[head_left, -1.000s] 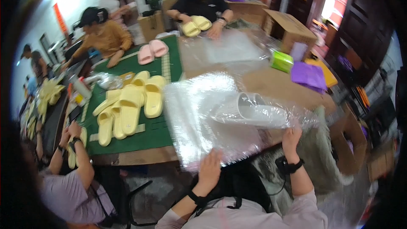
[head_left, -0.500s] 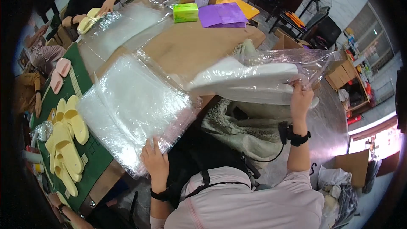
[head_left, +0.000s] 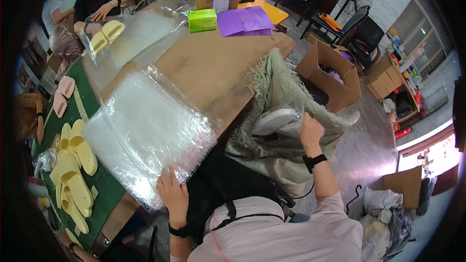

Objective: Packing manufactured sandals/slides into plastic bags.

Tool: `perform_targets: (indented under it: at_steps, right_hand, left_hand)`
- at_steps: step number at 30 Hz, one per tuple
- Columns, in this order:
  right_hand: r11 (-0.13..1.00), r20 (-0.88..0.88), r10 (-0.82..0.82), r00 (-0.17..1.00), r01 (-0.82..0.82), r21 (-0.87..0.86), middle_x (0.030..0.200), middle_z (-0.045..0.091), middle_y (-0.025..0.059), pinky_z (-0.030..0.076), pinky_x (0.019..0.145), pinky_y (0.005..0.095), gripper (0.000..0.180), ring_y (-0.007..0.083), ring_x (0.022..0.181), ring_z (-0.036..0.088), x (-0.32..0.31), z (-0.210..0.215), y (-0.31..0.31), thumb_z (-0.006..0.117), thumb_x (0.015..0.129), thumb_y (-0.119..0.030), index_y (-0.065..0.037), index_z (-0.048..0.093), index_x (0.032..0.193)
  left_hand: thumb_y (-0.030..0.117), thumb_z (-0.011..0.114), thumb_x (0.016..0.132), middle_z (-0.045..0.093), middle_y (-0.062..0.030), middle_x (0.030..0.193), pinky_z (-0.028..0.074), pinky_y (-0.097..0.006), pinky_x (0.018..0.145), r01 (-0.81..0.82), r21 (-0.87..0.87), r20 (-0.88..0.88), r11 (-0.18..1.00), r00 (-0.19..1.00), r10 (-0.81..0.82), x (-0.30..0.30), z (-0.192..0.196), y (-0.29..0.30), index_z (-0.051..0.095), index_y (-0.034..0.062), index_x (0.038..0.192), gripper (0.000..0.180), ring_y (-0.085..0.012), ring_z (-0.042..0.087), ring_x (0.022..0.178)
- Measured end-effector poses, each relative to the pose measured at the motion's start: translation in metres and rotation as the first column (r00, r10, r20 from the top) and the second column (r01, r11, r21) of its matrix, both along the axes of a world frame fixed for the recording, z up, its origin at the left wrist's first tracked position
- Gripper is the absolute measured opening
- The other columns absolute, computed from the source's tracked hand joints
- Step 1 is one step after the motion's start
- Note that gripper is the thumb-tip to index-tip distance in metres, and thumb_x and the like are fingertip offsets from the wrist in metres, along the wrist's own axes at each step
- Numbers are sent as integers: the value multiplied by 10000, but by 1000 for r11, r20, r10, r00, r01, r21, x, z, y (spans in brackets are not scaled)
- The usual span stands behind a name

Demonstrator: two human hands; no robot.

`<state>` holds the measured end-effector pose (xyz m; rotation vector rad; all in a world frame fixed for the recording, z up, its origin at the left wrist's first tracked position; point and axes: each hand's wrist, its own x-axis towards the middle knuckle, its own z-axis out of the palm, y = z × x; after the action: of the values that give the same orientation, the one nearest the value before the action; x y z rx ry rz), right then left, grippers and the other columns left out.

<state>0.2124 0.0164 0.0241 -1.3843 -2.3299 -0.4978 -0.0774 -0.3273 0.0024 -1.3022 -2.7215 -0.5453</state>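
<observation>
My right hand (head_left: 311, 132) is closed on the edge of a clear plastic bag with a pair of white slipper-shaped things (head_left: 276, 122) inside. The bag is partly down in the mouth of a pale green woven sack (head_left: 279, 157), whose frayed rim stands around it. The lower part of the pair is hidden by the sack. Fingers outstretched, my left hand (head_left: 173, 191) lies on the near corner of a stack of clear plastic bags (head_left: 145, 126), which rests on the table to the left of the sack.
Yellow slippers (head_left: 75, 174) and pink slippers (head_left: 63, 96) lie on a green mat (head_left: 109, 184) at left. Across the table (head_left: 204, 63), another person handles bagged yellow slippers (head_left: 107, 36). Purple sheets (head_left: 245, 21) and a green box (head_left: 202, 20) are at the back. An open carton (head_left: 335, 73) stands beyond the sack.
My right hand has brought the bagged white pair down and left, from above the sack into its mouth. My left hand stays on the stack. The person opposite has lowered the bagged yellow slippers.
</observation>
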Motion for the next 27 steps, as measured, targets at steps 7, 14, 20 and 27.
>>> perform_targets:
  at_steps: [7, 14, 20, 27]
  right_hand:
    - [900, 14, -140, 990, 134, -414, 780, 656, 182, 503, 658, 487, 313, 382, 722, 641, -3, -93, 18, 581, 762, -101, -78, 578, 1074]
    - [961, 2, -100, 995, 97, -260, 828, 667, 132, 522, 607, 441, 303, 321, 728, 663, -4, -89, 22, 627, 751, -108, -74, 573, 1047]
    - [982, 154, -120, 981, 140, -129, 733, 653, 119, 511, 543, 422, 169, 306, 625, 657, 16, -68, 14, 539, 799, -108, -71, 584, 958]
    - [966, 127, 16, 992, 17, -259, 748, 655, 150, 528, 556, 423, 187, 319, 639, 664, 0, -90, 32, 544, 807, -99, -41, 578, 981]
  left_hand:
    - [74, 692, 747, 421, -210, 1333, 332, -480, 989, -5, -29, -4, 1000, 1000, 5, 3, -2, 2, 397, 31, 1388, 707, -381, 426, 1153]
    - [73, 689, 736, 412, -218, 1344, 320, -483, 999, -4, -62, -29, 998, 1000, 2, 3, 0, 3, 384, 24, 1390, 723, -384, 422, 1161]
    - [112, 691, 710, 409, -223, 1355, 302, -497, 1020, -33, -92, -45, 995, 999, 29, 5, -5, -2, 370, 40, 1410, 774, -387, 423, 1171]
    - [120, 684, 713, 406, -225, 1355, 298, -504, 1023, -9, -83, -28, 996, 1000, 7, 5, -3, 9, 362, 44, 1416, 776, -392, 420, 1172]
